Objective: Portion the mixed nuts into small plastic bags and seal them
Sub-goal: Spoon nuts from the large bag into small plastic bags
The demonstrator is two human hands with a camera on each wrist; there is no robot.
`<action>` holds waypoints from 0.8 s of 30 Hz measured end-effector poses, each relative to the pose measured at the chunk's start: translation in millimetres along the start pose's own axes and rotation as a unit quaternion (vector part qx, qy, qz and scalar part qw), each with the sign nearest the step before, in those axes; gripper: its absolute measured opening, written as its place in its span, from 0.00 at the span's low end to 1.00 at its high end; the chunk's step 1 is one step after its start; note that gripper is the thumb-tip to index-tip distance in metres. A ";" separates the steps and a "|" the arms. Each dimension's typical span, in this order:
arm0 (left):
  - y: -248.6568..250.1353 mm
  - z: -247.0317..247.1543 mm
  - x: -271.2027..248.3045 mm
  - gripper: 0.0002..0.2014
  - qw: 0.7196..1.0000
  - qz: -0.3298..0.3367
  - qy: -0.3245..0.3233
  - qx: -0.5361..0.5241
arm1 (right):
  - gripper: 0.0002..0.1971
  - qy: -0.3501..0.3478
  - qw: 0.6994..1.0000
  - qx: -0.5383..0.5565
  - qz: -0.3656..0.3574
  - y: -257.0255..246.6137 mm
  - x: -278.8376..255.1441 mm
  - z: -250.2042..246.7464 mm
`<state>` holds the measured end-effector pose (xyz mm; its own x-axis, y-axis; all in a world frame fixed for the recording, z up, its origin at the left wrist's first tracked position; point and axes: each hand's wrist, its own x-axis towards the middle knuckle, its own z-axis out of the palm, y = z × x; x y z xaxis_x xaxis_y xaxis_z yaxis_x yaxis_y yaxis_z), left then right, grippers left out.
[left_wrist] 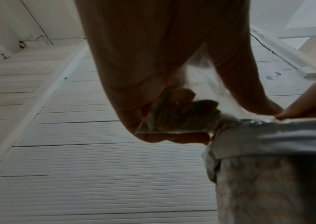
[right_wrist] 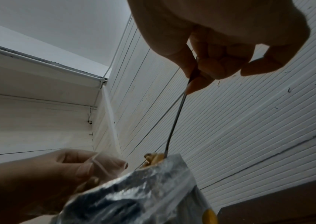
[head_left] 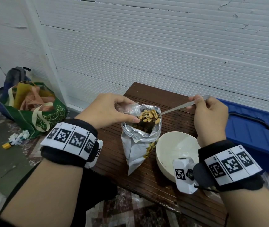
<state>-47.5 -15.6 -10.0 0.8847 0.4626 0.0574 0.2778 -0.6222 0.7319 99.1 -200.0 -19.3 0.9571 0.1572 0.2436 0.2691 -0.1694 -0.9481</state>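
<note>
Above foil pouch (head_left: 140, 138) on counter (head_left: 171, 185): left hand (head_left: 107, 110) pinching small plastic bag (head_left: 130, 108) open; right hand (head_left: 209, 118) gripping spoon (head_left: 173, 109), heaped nuts (head_left: 148, 116) kept over pouch, presumably catching spills.

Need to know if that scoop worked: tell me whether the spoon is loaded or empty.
Loaded. The spoon in the right hand carries a heap of mixed nuts above the open foil pouch.

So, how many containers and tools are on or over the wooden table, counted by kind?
Foil nut bag: 1
Small plastic bag, held by the left hand: 1
Bowl: 1
Spoon, held by the right hand: 1
Total: 4
</note>
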 end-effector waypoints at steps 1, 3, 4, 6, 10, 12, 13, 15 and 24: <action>0.1 0.3 0.3 0.25 1.000 0.001 0.000 0.002 | 0.13 0.001 1.000 0.004 0.001 -1.8 0.8 -0.6; -0.3 1.2 1.4 0.26 1.000 0.002 0.000 0.008 | 0.13 0.002 1.000 0.007 0.002 -4.2 3.0 -1.3; -0.8 1.8 2.1 0.27 1.000 0.002 0.001 0.011 | 0.13 0.002 1.000 0.007 0.001 -5.2 4.0 -1.5; -0.8 2.8 3.5 0.29 1.000 0.001 -0.002 0.017 | 0.13 0.002 1.000 0.008 -0.001 -7.2 6.2 -1.4; -0.4 3.8 3.8 0.30 0.999 0.004 -0.005 0.034 | 0.15 0.002 1.000 0.007 -0.004 -12.0 9.8 -1.4; -0.3 4.3 4.1 0.30 0.999 0.006 -0.006 0.037 | 0.15 0.004 1.000 0.008 -0.004 -13.8 10.7 -1.4; -0.2 5.1 4.5 0.30 0.999 0.007 -0.006 0.038 | 0.15 0.002 1.000 0.008 -0.002 -14.4 11.1 -1.1; 0.3 7.3 4.9 0.31 0.999 0.013 -0.002 0.045 | 0.15 -0.005 1.000 0.007 0.004 -15.2 11.9 -0.1; 4.7 16.9 6.9 0.26 0.999 0.031 0.020 0.035 | 0.14 -0.050 0.999 -0.008 -0.006 -14.8 12.0 11.8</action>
<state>-33.8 -26.0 -17.6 0.8852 0.4470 0.1293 0.2503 -0.6917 0.6774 105.4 -184.1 -4.8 0.9381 0.2564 0.2330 0.2835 -0.1815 -0.9416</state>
